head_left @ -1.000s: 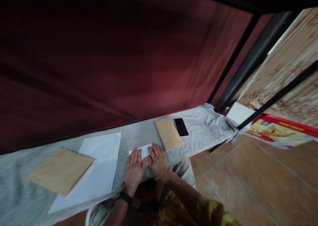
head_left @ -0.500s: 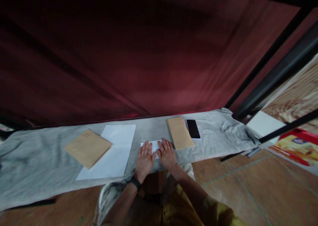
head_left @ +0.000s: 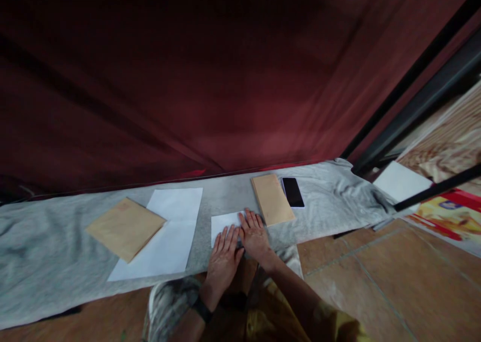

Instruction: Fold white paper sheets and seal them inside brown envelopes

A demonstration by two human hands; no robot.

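A small white piece of paper (head_left: 224, 222), apparently folded, lies on the grey cloth in front of me. My left hand (head_left: 224, 257) rests flat on its near edge with the fingers stretched out. On the paper's right end, my right hand (head_left: 255, 235) also lies flat, its fingers extended and covering that end. Just right of my right hand are brown envelopes (head_left: 273, 200), seemingly stacked. Farther left, a large white sheet (head_left: 175, 231) with a crease lies partly under more brown envelopes (head_left: 126, 229).
A dark-screened phone (head_left: 293, 192) lies beside the right envelopes. Grey cloth (head_left: 48, 241) covers the long narrow surface, backed by a dark red curtain (head_left: 240, 111). Black metal bars (head_left: 409, 91) and a red-and-yellow printed box (head_left: 451, 216) stand at the right, above the tiled floor (head_left: 349, 277).
My left hand has slid toward me, from over the paper's left part to its near edge, uncovering more of the paper. My right hand stays at the right end. The view has shifted slightly.
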